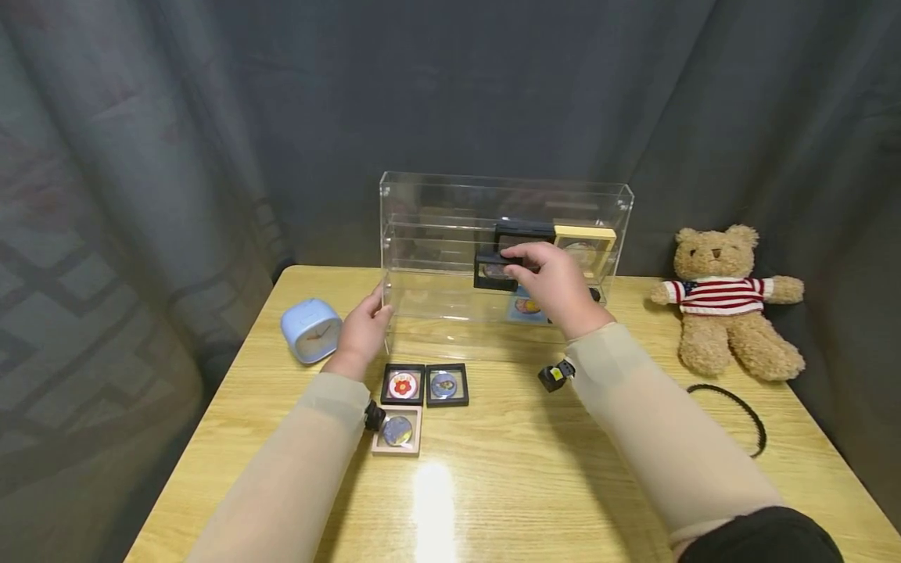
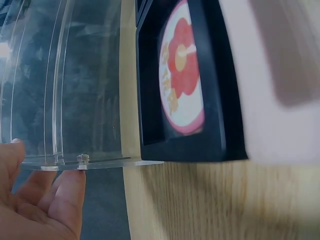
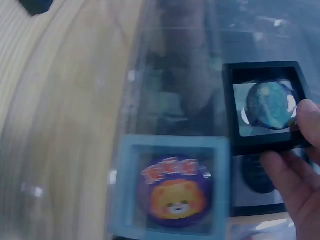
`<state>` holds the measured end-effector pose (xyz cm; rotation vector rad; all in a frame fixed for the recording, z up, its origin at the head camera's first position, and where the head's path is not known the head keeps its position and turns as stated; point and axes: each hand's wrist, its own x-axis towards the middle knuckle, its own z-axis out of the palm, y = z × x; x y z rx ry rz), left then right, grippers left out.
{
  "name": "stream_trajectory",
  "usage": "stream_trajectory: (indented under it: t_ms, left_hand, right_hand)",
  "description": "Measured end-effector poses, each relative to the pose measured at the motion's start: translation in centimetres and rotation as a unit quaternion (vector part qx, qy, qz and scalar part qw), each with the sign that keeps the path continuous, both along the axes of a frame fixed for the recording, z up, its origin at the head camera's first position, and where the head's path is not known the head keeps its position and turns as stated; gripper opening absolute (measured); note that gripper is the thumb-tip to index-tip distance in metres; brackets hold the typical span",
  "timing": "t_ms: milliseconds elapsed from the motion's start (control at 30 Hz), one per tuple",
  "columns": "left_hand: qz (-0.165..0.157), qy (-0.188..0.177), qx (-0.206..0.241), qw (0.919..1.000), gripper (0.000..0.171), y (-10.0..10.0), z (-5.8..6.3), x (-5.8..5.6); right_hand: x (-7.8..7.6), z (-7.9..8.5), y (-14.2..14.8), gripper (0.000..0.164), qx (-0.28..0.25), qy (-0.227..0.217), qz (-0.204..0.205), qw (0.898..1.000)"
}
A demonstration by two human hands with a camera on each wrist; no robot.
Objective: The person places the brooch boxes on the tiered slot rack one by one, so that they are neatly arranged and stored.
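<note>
Beige sleeves (image 1: 281,469) cross the near surface (image 1: 535,485), a pale wood-grained top. Right-hand fingers pinch a small black frame, the right hand (image 1: 556,288) raising it at the right half of a clear stand (image 1: 439,234); the left hand (image 1: 362,328) grips the stand's left end. The black frame (image 1: 495,270) is probably light, stiff and smooth, best held by its rim, since the clear window may scratch. Square frames enclose round, glossy badges, as in the near pink frame (image 1: 396,452).

Dark grey curtains (image 1: 436,94), light wood table (image 1: 507,485), glare patch (image 1: 434,508).
</note>
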<state>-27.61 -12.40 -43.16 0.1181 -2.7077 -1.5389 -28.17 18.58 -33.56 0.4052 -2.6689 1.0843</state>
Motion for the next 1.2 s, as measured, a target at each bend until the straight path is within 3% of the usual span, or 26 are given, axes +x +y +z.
stream_trajectory:
  t_ms: [167, 267, 467, 867, 1000, 1200]
  left_hand:
    - [0.001, 0.004, 0.0, 1.0, 0.053, 0.2, 0.0, -0.1]
    - [0.0, 0.004, 0.001, 1.0, 0.053, 0.2, 0.0, -0.1]
    - [0.001, 0.001, -0.003, 1.0, 0.052, 0.2, 0.1, 0.0]
    - [0.003, 0.001, 0.009, 1.0, 0.053, 0.2, -0.2, 0.0]
    - [0.003, 0.0, 0.008, 1.0, 0.053, 0.1, -0.3, 0.0]
    - [0.002, 0.005, -0.001, 1.0, 0.052, 0.0, -0.3, -0.2]
  right_hand:
    - [-0.2, -0.9, 0.0, 0.03, -0.017, -0.042, 0.012, 0.999]
    - [-0.3, -1.5, 0.0, 0.031, 0.004, -0.063, 0.015, 0.998]
    - [-0.4, -2.9, 0.3, 0.031, 0.083, -0.014, 0.027, 0.996]
    - [-0.3, -3.6, 0.2, 0.026, 0.173, 0.047, 0.062, 0.982]
    - [0.4, -3.9, 0.3, 0.03, 0.175, 0.074, 0.065, 0.98]
    - [2.7, -3.5, -0.3, 0.033, 0.115, 0.1, 0.078, 0.985]
